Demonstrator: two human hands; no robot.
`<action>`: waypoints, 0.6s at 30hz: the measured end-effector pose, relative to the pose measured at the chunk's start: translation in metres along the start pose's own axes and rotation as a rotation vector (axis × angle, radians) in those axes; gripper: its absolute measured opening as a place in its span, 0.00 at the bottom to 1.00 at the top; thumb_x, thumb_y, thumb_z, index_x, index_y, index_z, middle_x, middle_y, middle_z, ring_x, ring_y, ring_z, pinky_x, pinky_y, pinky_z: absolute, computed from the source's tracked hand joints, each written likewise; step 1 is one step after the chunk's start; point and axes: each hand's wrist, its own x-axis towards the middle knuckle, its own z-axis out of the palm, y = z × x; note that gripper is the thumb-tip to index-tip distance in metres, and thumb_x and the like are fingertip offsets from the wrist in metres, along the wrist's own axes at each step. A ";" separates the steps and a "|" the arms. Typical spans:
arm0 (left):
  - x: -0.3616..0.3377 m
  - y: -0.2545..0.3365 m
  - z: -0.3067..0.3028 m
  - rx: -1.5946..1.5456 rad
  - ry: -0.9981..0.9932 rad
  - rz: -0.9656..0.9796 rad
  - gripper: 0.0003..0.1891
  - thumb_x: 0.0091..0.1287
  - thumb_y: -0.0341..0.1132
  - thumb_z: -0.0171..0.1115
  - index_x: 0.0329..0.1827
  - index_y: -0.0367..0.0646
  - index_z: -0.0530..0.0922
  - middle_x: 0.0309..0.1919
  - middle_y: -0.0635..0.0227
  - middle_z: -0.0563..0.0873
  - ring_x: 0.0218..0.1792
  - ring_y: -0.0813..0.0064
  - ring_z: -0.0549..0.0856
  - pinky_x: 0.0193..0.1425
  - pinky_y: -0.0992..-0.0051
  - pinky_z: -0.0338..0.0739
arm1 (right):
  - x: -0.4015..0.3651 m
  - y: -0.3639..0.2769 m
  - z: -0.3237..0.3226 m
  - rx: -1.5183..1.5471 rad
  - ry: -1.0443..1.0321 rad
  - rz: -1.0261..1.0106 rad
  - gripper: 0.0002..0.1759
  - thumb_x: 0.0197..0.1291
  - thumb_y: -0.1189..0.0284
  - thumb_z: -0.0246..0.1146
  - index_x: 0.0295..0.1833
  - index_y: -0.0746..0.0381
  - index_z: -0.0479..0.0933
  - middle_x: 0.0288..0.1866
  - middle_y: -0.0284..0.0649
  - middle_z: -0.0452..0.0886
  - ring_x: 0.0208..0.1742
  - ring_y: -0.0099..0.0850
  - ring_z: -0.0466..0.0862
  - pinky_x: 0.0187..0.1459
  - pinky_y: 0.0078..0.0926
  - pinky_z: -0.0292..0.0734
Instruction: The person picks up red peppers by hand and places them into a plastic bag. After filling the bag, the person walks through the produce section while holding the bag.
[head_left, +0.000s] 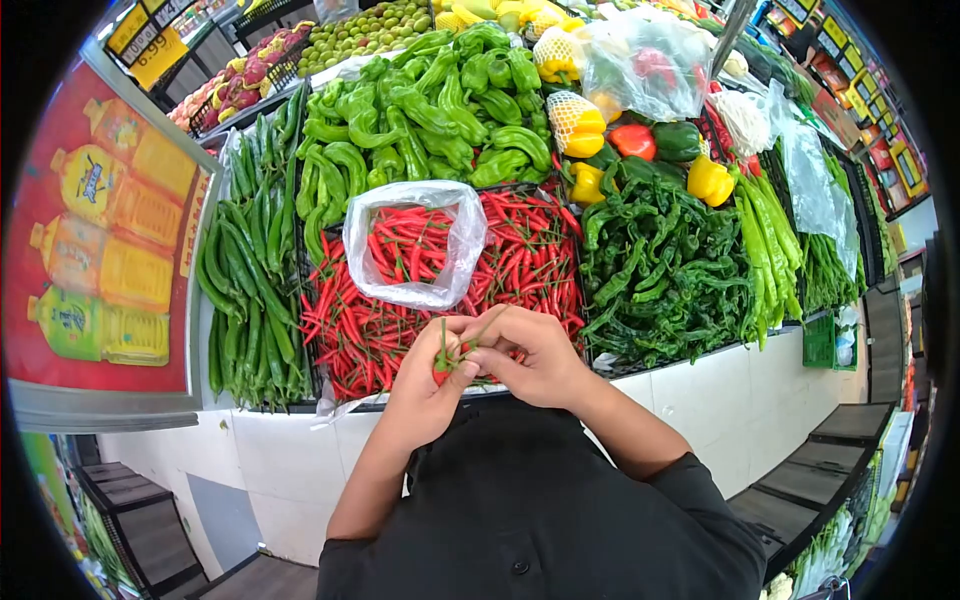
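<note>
My left hand (pixel 432 385) and my right hand (pixel 532 358) meet over the front edge of the crate of red chili peppers (pixel 530 240), fingers bent and pinched together. Between the left fingers a small red chili pepper (pixel 440 376) with a green stem partly shows. Thin green stems stick out between the fingertips of the right hand, which are closed on them; what hangs below is mostly hidden. Just beyond the hands, a clear plastic bag (pixel 465 240) stands with its mouth spread on the chilies, and red chilies lie inside it.
Long green chilies (pixel 255 260) lie to the left, light green peppers (pixel 430 110) behind, dark wrinkled green peppers (pixel 670 270) to the right. Yellow bell peppers (pixel 711 181) and another plastic bag (pixel 650 60) sit further back. A drinks poster panel (pixel 110 230) borders the left side.
</note>
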 end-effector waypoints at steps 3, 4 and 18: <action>0.003 0.006 -0.010 0.090 0.011 -0.112 0.09 0.74 0.28 0.64 0.49 0.39 0.71 0.50 0.64 0.80 0.52 0.75 0.80 0.59 0.72 0.75 | 0.012 0.000 -0.006 -0.157 -0.015 -0.327 0.08 0.62 0.83 0.66 0.47 0.67 0.83 0.48 0.43 0.86 0.46 0.34 0.88 0.48 0.30 0.83; 0.005 0.003 -0.017 0.125 0.050 -0.038 0.10 0.74 0.28 0.64 0.49 0.40 0.70 0.49 0.65 0.79 0.50 0.76 0.79 0.57 0.73 0.74 | 0.017 -0.004 -0.009 -0.196 -0.003 -0.339 0.09 0.61 0.82 0.66 0.47 0.67 0.83 0.48 0.43 0.86 0.47 0.36 0.87 0.48 0.31 0.83; 0.135 -0.024 -0.072 0.580 0.038 0.217 0.10 0.68 0.27 0.68 0.43 0.40 0.72 0.40 0.60 0.80 0.45 0.60 0.82 0.55 0.66 0.75 | 0.086 0.029 -0.014 -0.146 0.174 0.066 0.32 0.62 0.68 0.71 0.67 0.67 0.68 0.44 0.42 0.80 0.38 0.27 0.81 0.39 0.29 0.79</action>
